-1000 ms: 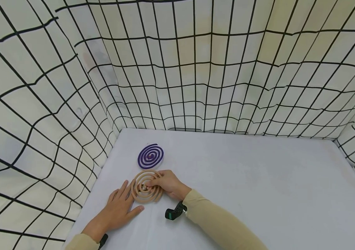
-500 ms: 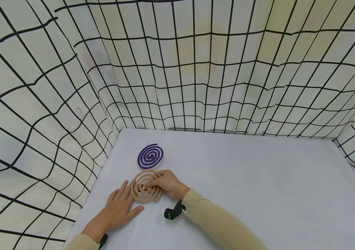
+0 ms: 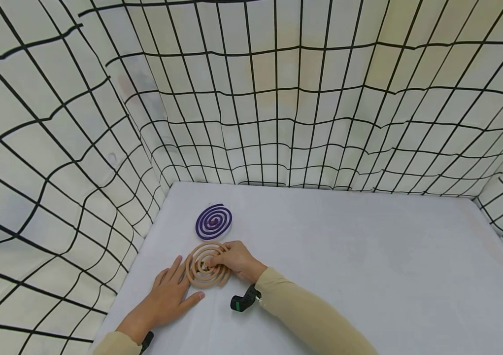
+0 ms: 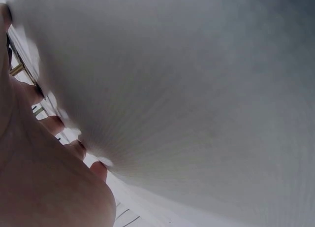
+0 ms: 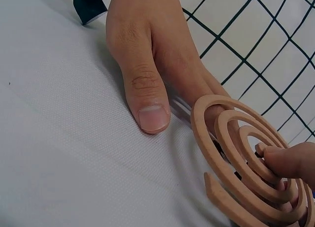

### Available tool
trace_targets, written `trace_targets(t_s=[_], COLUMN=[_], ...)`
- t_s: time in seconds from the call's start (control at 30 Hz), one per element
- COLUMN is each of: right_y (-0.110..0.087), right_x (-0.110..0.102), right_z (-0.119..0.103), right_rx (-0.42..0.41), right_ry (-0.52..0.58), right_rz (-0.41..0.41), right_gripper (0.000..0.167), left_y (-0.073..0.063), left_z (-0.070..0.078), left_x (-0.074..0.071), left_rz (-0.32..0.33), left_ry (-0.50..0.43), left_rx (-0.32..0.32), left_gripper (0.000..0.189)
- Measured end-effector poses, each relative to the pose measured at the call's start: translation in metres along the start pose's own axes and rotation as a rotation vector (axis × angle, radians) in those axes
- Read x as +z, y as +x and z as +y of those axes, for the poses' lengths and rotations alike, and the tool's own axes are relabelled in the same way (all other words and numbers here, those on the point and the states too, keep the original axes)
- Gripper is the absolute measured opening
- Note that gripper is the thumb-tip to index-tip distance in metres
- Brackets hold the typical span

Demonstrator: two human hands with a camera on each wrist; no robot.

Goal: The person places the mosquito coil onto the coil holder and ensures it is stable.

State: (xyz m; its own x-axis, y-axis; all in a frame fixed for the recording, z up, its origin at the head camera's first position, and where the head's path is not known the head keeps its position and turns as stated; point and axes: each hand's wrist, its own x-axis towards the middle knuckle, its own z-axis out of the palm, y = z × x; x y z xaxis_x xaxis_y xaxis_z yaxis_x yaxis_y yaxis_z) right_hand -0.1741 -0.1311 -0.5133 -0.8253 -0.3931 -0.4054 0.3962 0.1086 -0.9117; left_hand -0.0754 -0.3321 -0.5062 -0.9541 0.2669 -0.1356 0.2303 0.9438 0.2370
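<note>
A tan mosquito coil [image 3: 190, 278] lies near the left part of the white table in the head view. My right hand [image 3: 239, 260] pinches it at its centre, with the thumb on top. In the right wrist view the coil [image 5: 201, 119] sits raised above the cloth, and dark bits show between its rings. Something small and pale shows near its centre in the head view; its kind is unclear. My left hand [image 3: 168, 300] rests with fingers spread on the table, its fingertips beside the coil's left edge. Behind the tan coil lies a purple mosquito coil [image 3: 199, 224].
A white cloth covers the table [image 3: 357, 266]. Black netting [image 3: 295, 118] over pale sheets rises along the back, left and right sides. A black wrist camera [image 3: 242, 301] hangs below my right wrist, just above the table.
My right wrist has shifted very slightly to the left while the fingers keep their hold at the coil's centre. The left hand and both coils look unchanged.
</note>
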Motion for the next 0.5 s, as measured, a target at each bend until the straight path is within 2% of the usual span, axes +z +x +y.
trace_targets(t_s=[0.23,0.5], right_y=[-0.0040,-0.0047], right_x=[0.0027,0.0013], right_z=[-0.0051,-0.0011], right_rx=[-0.014,-0.026], right_ry=[-0.040,-0.046], right_rz=[0.032,0.017], right_gripper=[0.015,0.014], left_y=[-0.0004,0.0001], left_z=[0.0009,-0.0018], left_x=[-0.0039,0.0002], left_rz=[-0.013,-0.011], left_ry=[0.003,0.004], left_rx=[-0.007,-0.003], left_gripper=[0.093,0.091])
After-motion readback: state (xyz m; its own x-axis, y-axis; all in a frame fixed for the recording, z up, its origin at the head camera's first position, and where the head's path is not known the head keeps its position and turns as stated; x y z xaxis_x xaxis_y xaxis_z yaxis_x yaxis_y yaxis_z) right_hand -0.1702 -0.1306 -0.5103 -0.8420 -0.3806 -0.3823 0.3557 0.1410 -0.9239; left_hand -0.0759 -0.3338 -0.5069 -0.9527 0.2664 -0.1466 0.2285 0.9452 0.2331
